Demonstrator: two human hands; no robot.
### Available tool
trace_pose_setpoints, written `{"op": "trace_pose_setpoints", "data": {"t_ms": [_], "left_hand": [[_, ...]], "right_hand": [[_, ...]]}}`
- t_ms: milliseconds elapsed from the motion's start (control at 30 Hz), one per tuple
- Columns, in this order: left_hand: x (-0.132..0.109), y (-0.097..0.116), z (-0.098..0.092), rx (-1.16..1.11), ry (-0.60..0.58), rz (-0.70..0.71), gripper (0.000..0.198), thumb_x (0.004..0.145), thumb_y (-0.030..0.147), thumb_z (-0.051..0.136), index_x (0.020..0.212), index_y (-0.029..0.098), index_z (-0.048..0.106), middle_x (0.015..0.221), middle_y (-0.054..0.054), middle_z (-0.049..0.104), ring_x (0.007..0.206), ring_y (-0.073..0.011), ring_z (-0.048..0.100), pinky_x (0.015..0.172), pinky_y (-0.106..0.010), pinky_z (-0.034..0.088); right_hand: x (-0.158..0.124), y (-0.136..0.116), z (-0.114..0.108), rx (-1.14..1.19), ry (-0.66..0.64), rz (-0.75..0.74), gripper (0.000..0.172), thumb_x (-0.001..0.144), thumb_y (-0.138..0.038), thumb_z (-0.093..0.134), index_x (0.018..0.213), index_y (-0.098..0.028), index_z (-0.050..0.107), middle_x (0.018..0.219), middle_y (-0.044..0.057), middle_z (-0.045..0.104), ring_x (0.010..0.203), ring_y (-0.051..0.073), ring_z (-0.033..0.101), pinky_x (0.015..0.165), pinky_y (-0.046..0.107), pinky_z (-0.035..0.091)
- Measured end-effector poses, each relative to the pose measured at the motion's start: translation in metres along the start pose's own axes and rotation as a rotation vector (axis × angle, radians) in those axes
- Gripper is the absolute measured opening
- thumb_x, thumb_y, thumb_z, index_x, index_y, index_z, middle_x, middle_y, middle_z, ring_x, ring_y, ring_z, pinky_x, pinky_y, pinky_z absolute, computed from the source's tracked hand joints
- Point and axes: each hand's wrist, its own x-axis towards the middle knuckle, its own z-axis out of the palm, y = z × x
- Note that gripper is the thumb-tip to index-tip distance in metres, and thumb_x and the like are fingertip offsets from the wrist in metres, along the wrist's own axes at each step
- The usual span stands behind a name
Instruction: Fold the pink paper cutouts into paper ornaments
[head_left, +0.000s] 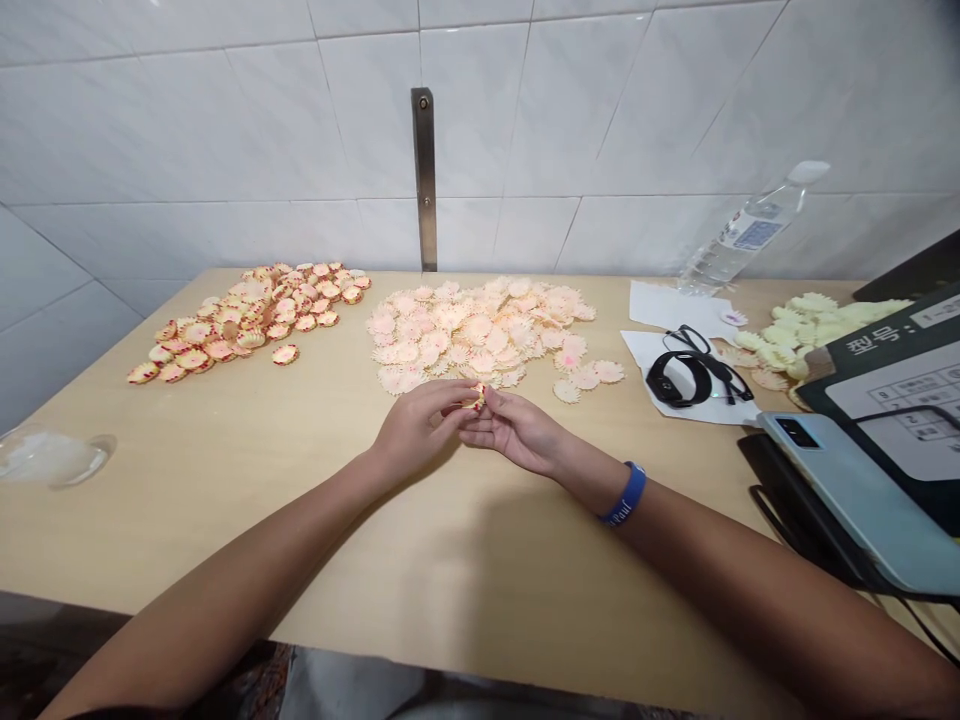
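My left hand (415,425) and my right hand (517,432) meet at the middle of the wooden table (315,520). Their fingertips pinch a small rolled paper flower (475,399) with red and yellow edges, and the fingers hide most of it. Just beyond my hands lies a heap of flat, pale pink serrated paper flowers (472,335). Further left is a pile of cupped orange-red paper flowers (247,320). A pile of pale yellow paper flowers (802,330) lies at the right. A blue wristband (624,494) circles my right wrist.
A plastic water bottle (742,232) lies tilted at the back right, near white paper sheets (675,310) bearing glasses (709,365) and a black watch (679,378). A phone (847,490) rests on a dark folder (900,390). A clear plastic lid (49,460) sits at the left edge.
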Motion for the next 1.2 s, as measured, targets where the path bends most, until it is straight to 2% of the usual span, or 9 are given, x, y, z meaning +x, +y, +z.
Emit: {"op": "trace_pose_setpoints", "data": {"t_ms": [100,167,267,467,600,700,867,1067,1200], "left_hand": [[0.002,0.006,-0.004,-0.017,-0.026,-0.078,0.047,0.084,0.030,0.064,0.129,0.019,0.060,0.125,-0.012,0.066,0.115,-0.0252,0.062,0.096,-0.039,0.052],[0.002,0.008,-0.007,-0.068,-0.112,-0.082,0.055,0.082,0.035,0.066,0.135,0.020,0.056,0.132,-0.012,0.062,0.118,-0.0258,0.061,0.093,-0.036,0.053],[0.002,0.010,-0.009,-0.085,-0.217,-0.110,0.043,0.085,0.036,0.063,0.124,0.020,0.065,0.118,-0.009,0.071,0.100,-0.0227,0.069,0.082,-0.030,0.055],[0.001,0.013,-0.006,0.004,-0.047,-0.069,0.020,0.080,0.032,0.070,0.095,0.020,0.074,0.091,-0.005,0.076,0.083,-0.0190,0.070,0.075,-0.026,0.053],[0.001,0.013,-0.005,0.102,0.033,0.021,0.015,0.081,0.032,0.068,0.084,0.018,0.072,0.084,-0.007,0.075,0.079,-0.0188,0.069,0.071,-0.026,0.053],[0.000,0.013,-0.004,0.088,-0.001,0.026,0.017,0.087,0.030,0.060,0.094,0.019,0.072,0.092,-0.006,0.076,0.082,-0.0180,0.070,0.073,-0.026,0.054],[-0.002,0.012,-0.002,0.001,-0.131,0.030,0.028,0.092,0.026,0.051,0.114,0.022,0.068,0.109,-0.004,0.074,0.097,-0.0175,0.069,0.095,-0.031,0.050],[0.001,0.016,-0.005,-0.144,-0.324,-0.129,0.045,0.082,0.028,0.065,0.127,0.022,0.062,0.118,-0.006,0.070,0.099,-0.0198,0.068,0.081,-0.027,0.054],[0.000,0.018,-0.008,-0.061,-0.309,-0.162,0.041,0.085,0.030,0.062,0.126,0.024,0.063,0.112,-0.005,0.072,0.095,-0.0199,0.069,0.079,-0.029,0.053]], "right_hand": [[-0.001,-0.001,0.001,-0.019,-0.046,0.025,0.037,0.073,-0.047,0.079,0.088,-0.015,0.069,0.076,0.002,0.071,0.073,0.013,0.069,0.078,0.030,0.059],[-0.002,0.000,0.001,-0.051,-0.068,0.039,0.037,0.072,-0.049,0.078,0.084,-0.015,0.069,0.072,0.001,0.069,0.069,0.013,0.068,0.077,0.032,0.060],[-0.002,0.002,0.001,-0.127,-0.086,0.050,0.040,0.069,-0.052,0.080,0.077,-0.014,0.070,0.072,0.002,0.070,0.070,0.013,0.069,0.075,0.030,0.060],[-0.002,0.004,0.000,-0.175,-0.055,0.036,0.046,0.059,-0.055,0.084,0.074,-0.014,0.072,0.070,0.001,0.070,0.067,0.013,0.070,0.073,0.027,0.060],[-0.003,0.004,-0.001,-0.233,-0.057,0.067,0.053,0.059,-0.058,0.082,0.083,-0.012,0.074,0.082,0.009,0.075,0.074,0.016,0.073,0.074,0.028,0.059],[-0.003,0.003,-0.001,-0.262,-0.055,0.057,0.053,0.064,-0.059,0.079,0.085,-0.011,0.074,0.084,0.011,0.076,0.076,0.018,0.073,0.073,0.028,0.059],[-0.003,0.003,0.002,-0.293,-0.070,0.036,0.052,0.066,-0.060,0.078,0.083,-0.011,0.073,0.077,0.010,0.076,0.070,0.017,0.073,0.068,0.027,0.059],[-0.001,0.010,0.006,-0.375,-0.030,0.002,0.053,0.070,-0.063,0.073,0.072,-0.011,0.067,0.060,0.006,0.070,0.060,0.019,0.072,0.060,0.029,0.060],[0.000,0.012,0.005,-0.378,-0.039,0.009,0.058,0.065,-0.068,0.073,0.076,-0.011,0.068,0.065,0.007,0.071,0.060,0.017,0.071,0.063,0.029,0.060]]}}
